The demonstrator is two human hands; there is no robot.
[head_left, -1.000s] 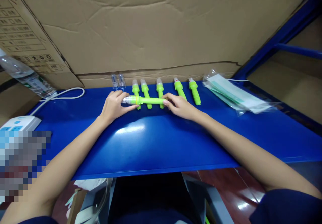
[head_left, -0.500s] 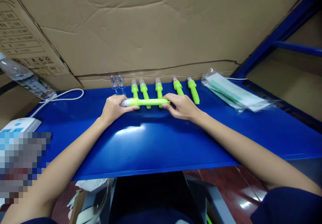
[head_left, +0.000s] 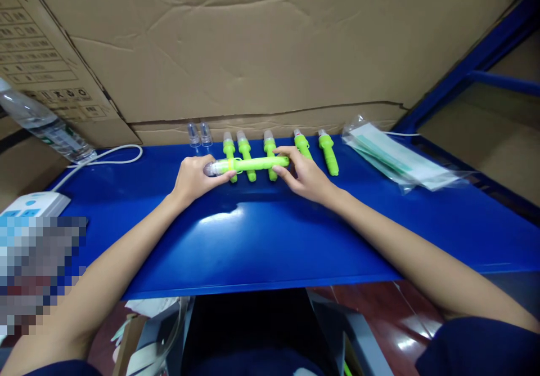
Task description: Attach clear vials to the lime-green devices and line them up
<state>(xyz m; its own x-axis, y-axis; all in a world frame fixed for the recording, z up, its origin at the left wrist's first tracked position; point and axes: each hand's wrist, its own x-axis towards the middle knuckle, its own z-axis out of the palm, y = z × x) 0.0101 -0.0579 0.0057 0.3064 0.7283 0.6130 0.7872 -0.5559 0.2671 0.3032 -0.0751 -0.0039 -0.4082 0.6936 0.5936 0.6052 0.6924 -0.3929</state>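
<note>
A lime-green stick light (head_left: 257, 164) with a clear cap lies level between my two hands, above the blue table. My left hand (head_left: 192, 182) is closed round its capped end at the left, thumb along the near side. At the plain end, my right hand (head_left: 306, 176) has its thumb and fingers curved about the tip. Behind it lie three similar green sticks with caps (head_left: 252, 170), partly covered by the held one. Farther right are two green sticks without a clear cap (head_left: 328, 153), one partly behind my right hand. Two loose clear caps (head_left: 206, 134) stand at the back left.
A plastic bag with white and green sheets (head_left: 400, 156) lies at the right. On the left are a water bottle (head_left: 50, 128), a white cable and a power strip (head_left: 40, 204). Cardboard (head_left: 270, 55) walls off the back of the blue table (head_left: 253, 252).
The held stick light has turned about its length, and a small green loop now shows near its collar. My right fingers have lifted and spread a little round the tip. The view has shifted slightly.
</note>
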